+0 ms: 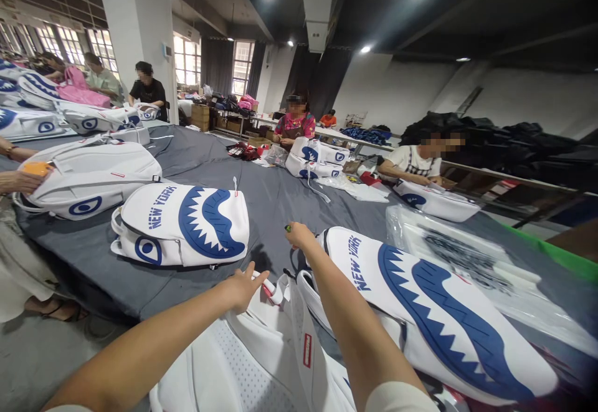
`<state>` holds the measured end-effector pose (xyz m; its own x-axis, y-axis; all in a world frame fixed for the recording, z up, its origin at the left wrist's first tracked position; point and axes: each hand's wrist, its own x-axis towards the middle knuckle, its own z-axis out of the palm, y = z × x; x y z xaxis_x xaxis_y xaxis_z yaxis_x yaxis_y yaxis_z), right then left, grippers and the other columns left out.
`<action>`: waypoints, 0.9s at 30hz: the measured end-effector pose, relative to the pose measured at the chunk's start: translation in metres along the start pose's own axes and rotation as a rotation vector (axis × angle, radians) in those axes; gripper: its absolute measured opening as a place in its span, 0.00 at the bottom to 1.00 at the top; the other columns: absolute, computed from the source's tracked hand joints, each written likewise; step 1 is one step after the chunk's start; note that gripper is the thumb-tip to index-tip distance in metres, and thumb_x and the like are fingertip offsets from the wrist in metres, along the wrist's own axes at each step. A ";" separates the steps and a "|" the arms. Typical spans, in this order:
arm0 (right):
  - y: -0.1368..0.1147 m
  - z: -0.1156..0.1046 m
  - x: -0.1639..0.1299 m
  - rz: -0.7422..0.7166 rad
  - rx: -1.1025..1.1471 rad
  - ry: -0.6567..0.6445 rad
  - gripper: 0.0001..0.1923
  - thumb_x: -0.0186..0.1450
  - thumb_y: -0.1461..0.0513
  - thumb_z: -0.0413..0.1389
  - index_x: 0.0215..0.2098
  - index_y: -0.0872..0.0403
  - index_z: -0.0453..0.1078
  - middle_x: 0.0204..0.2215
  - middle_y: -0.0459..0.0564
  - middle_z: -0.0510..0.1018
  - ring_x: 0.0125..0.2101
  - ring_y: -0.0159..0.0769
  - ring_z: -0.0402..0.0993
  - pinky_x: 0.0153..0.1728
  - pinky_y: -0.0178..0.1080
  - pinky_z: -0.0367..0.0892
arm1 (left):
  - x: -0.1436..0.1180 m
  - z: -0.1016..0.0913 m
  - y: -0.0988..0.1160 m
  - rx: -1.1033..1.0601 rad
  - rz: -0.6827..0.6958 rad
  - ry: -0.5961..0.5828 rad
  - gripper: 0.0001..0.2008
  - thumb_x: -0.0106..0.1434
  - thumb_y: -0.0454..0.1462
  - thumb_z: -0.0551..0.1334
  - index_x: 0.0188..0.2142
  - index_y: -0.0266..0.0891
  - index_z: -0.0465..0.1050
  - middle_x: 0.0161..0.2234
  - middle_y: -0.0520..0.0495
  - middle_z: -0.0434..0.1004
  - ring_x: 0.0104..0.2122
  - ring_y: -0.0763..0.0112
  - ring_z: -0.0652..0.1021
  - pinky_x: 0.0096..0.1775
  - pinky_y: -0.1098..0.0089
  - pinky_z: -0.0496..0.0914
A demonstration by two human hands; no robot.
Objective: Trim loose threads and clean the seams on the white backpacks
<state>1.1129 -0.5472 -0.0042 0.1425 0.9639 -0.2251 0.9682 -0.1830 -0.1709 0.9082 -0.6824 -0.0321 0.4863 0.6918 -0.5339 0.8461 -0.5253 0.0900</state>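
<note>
Left hand (pixel 243 287): fingers pinched on a white strap (pixel 275 292) with a red tag, at the top of the near backpack (pixel 261 362). Grasping the strap, thumb up.

Right hand (pixel 299 235): curled shut, something small and green poking out at the knuckles (pixel 288 228); too small to identify. Hand sits at the top edge of the shark-mouth backpack (pixel 434 318), touching or just above it, can't tell which.

Near backpack: white, perforated back panel up, lying at the table edge directly under both forearms. Red label on one strap.

Shark-mouth backpack: right of the near one, touching it, face up, "NEW YORK" lettering and blue toothed mouth print. Runs diagonally toward bottom right.

Further out on the grey table (pixel 261 200): second shark backpack (pixel 182 225) left of centre, face up, well apart from the hands. Behind it a white backpack (pixel 93 178) on its side, eye print showing, with another person's hand (pixel 21 181) beside it holding an orange object (pixel 37 167).

Right side: clear plastic bags (pixel 471 262) flat on the table, just beyond the shark-mouth backpack.

Far end: more white-and-blue backpacks (pixel 315 158) piled in front of a seated person (pixel 296 125). Another seated person (pixel 418 162) at right with a backpack (pixel 436 201). More people and backpacks far left by the pillar (pixel 140 32).
</note>
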 end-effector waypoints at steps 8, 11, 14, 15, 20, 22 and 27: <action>-0.001 0.001 0.000 -0.006 0.002 0.036 0.17 0.72 0.53 0.56 0.53 0.55 0.70 0.45 0.51 0.78 0.41 0.37 0.77 0.44 0.45 0.75 | 0.004 0.003 -0.001 -0.031 -0.020 0.003 0.68 0.43 0.20 0.67 0.73 0.52 0.27 0.74 0.33 0.24 0.65 0.32 0.62 0.52 0.46 0.75; -0.002 0.001 0.001 -0.014 0.003 0.054 0.17 0.72 0.54 0.56 0.53 0.55 0.70 0.45 0.51 0.77 0.42 0.37 0.77 0.44 0.45 0.75 | 0.001 0.001 0.000 -0.058 -0.021 0.010 0.68 0.42 0.19 0.66 0.73 0.53 0.28 0.74 0.34 0.25 0.65 0.32 0.62 0.51 0.46 0.75; -0.003 0.002 0.004 -0.012 0.004 0.052 0.16 0.72 0.54 0.56 0.52 0.56 0.70 0.45 0.51 0.77 0.41 0.36 0.77 0.43 0.44 0.76 | -0.003 -0.002 0.001 -0.067 -0.018 -0.003 0.67 0.43 0.18 0.65 0.73 0.52 0.28 0.74 0.33 0.24 0.65 0.31 0.62 0.52 0.48 0.75; -0.003 0.003 0.005 -0.010 0.005 0.049 0.16 0.72 0.54 0.56 0.52 0.56 0.70 0.44 0.51 0.77 0.40 0.36 0.77 0.43 0.44 0.76 | -0.003 -0.003 0.001 -0.066 -0.017 -0.009 0.67 0.43 0.18 0.65 0.73 0.51 0.28 0.74 0.33 0.24 0.65 0.31 0.62 0.52 0.48 0.74; -0.003 0.008 0.009 -0.010 0.011 0.033 0.16 0.72 0.54 0.56 0.52 0.56 0.71 0.44 0.51 0.77 0.40 0.36 0.77 0.42 0.43 0.76 | -0.005 -0.004 0.000 -0.055 0.000 0.003 0.66 0.44 0.18 0.64 0.73 0.49 0.28 0.74 0.30 0.26 0.65 0.32 0.63 0.52 0.50 0.74; -0.003 0.009 0.010 -0.010 0.013 0.028 0.16 0.72 0.54 0.56 0.52 0.56 0.71 0.45 0.51 0.77 0.40 0.36 0.77 0.42 0.44 0.76 | -0.004 -0.004 0.000 -0.043 0.001 0.009 0.66 0.44 0.19 0.64 0.74 0.48 0.29 0.73 0.29 0.26 0.64 0.32 0.63 0.52 0.50 0.74; -0.003 0.007 0.012 -0.010 0.019 0.022 0.17 0.72 0.53 0.56 0.52 0.56 0.71 0.45 0.51 0.78 0.41 0.37 0.77 0.43 0.44 0.75 | -0.002 -0.002 0.000 -0.053 0.005 0.017 0.66 0.43 0.18 0.65 0.74 0.49 0.29 0.73 0.30 0.26 0.65 0.32 0.63 0.53 0.50 0.74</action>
<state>1.1101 -0.5365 -0.0135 0.1371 0.9697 -0.2024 0.9654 -0.1765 -0.1918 0.9074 -0.6832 -0.0292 0.4934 0.6978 -0.5193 0.8540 -0.5020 0.1368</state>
